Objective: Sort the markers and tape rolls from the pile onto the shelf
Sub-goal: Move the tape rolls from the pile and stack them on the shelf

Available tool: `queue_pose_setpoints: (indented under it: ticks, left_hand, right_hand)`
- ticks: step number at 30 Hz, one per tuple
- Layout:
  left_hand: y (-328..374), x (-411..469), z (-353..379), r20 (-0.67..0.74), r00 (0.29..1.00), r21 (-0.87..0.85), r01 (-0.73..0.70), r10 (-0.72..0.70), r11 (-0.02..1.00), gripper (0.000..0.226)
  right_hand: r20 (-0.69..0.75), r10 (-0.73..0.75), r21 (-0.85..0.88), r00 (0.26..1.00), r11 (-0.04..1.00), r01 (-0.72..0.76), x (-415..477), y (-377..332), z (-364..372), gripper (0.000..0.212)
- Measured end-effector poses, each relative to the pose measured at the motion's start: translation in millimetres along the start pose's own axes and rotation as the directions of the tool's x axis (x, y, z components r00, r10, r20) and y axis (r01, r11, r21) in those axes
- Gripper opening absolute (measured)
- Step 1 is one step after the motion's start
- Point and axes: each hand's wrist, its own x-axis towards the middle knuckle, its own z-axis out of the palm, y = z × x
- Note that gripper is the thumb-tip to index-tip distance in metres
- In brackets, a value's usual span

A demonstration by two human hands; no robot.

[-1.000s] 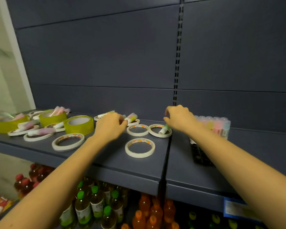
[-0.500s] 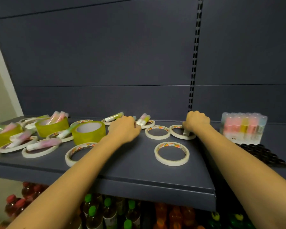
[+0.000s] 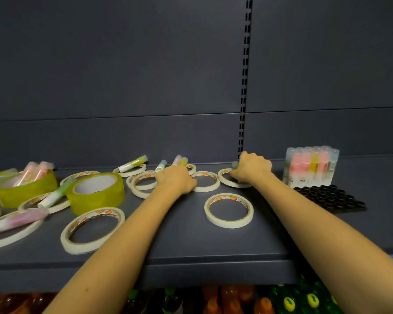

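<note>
- Our right hand (image 3: 252, 169) had its fingers curled around a marker (image 3: 235, 164) over a thin tape roll (image 3: 230, 179).
- Our left hand (image 3: 175, 179) lay knuckles-up on the shelf (image 3: 191, 241); we could not tell how its fingers were set.

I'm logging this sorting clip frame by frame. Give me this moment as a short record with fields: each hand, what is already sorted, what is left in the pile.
left hand: knuckles up among thin tape rings, grip hidden
right hand: closed on a green-capped marker over a thin tape ring
sorted markers: upright block, far right of shelf
loose pile: two yellow tape rolls, thin rings and markers at left
lone ring: flat, between the forearms
</note>
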Motion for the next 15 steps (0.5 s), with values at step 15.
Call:
queue_pose_setpoints:
  ticks: [15]
  left_hand:
    - [20.7,-7.2,-41.2,-0.281,0.959,0.145,0.011,0.030,0.989,0.039]
  right_hand:
    - [-0.343,-0.203,0.325,0.917,0.891,0.318,-49.8,84.9,-89.0,0.037]
